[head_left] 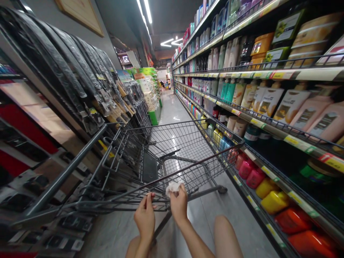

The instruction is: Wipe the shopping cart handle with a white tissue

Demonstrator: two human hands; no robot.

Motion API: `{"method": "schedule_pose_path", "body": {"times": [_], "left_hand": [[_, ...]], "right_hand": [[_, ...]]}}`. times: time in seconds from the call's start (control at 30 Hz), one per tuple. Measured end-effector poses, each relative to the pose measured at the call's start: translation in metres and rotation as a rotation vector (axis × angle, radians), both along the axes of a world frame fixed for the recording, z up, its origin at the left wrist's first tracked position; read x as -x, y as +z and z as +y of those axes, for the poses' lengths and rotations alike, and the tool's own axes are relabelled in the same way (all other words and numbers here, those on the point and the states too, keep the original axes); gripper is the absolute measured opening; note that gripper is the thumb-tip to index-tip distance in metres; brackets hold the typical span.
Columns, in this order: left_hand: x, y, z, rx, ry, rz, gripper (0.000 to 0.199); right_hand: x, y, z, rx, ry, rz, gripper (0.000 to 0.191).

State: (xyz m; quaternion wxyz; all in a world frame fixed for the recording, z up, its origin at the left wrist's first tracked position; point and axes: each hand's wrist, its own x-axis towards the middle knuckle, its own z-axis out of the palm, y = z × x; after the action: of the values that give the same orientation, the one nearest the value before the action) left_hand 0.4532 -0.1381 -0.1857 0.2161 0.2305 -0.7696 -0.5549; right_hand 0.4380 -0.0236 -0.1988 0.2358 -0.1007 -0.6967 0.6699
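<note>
My right hand [179, 204] is closed, pinching a crumpled white tissue [172, 187] in front of the cart's side. Close to its left, my left hand [145, 215] has its fingertips drawn together in a pinch; whatever is between them, if anything, is too small to make out. Both hands are held low, just on the near side of a dark wire shopping cart [177, 170] that stands sideways before me. The cart's basket shows bare wire mesh with the floor visible through it. Its handle [67, 172] is to the left.
Along the right run shelves [258, 123] of bottles and jars, with pump bottles [271, 100] at mid height. On the left hang long items in dark plastic wrapping [61, 64]. A grey tiled aisle [169, 107] leads away past stacked white packs [150, 95].
</note>
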Motion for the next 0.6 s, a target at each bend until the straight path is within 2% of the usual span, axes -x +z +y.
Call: {"method": "schedule_pose_path", "body": {"times": [0.17, 0.27, 0.33, 0.5, 0.6], "left_hand": [[-0.004, 0.001, -0.004, -0.025, 0.032, 0.003, 0.056], [-0.006, 0.002, -0.005, -0.038, 0.019, 0.003, 0.054], [-0.006, 0.002, -0.005, -0.038, 0.003, -0.005, 0.053], [-0.006, 0.003, -0.007, -0.054, -0.011, -0.018, 0.055], [-0.006, 0.004, -0.007, -0.039, 0.004, -0.026, 0.056]], "right_hand": [[-0.005, -0.035, 0.012, -0.192, -0.004, 0.005, 0.02], [-0.007, -0.045, 0.018, -0.342, 0.02, 0.025, 0.023], [-0.009, -0.049, 0.022, -0.383, 0.025, 0.029, 0.023], [-0.013, -0.056, 0.035, -0.227, -0.102, -0.023, 0.015], [-0.009, -0.053, 0.04, -0.144, -0.148, 0.0, 0.014]]}}
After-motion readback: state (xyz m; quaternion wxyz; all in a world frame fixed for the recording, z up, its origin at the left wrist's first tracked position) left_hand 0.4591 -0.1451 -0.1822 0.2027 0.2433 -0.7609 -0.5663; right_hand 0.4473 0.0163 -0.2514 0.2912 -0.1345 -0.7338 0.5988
